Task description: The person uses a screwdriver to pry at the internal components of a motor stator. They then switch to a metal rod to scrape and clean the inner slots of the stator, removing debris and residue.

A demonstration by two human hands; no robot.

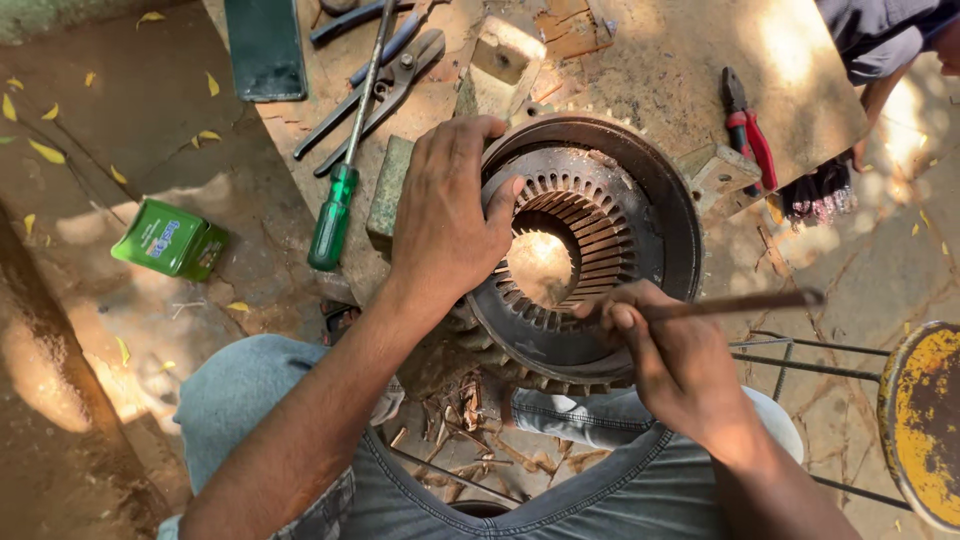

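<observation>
Single head-worn view, steeply downward and close, over both forearms toward a wooden board (640,70) on the ground.

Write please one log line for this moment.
left hand: grips rim of round slotted metal ring | right hand: holds thin rod at ring's slots | green screwdriver: lies beside

Stator core (590,250) sits on the workbench (650,70). Screwdriver (345,160) and snips (375,90) lie to its left, pliers (748,130) to its right, a small box (170,240) on the ground further left.
</observation>
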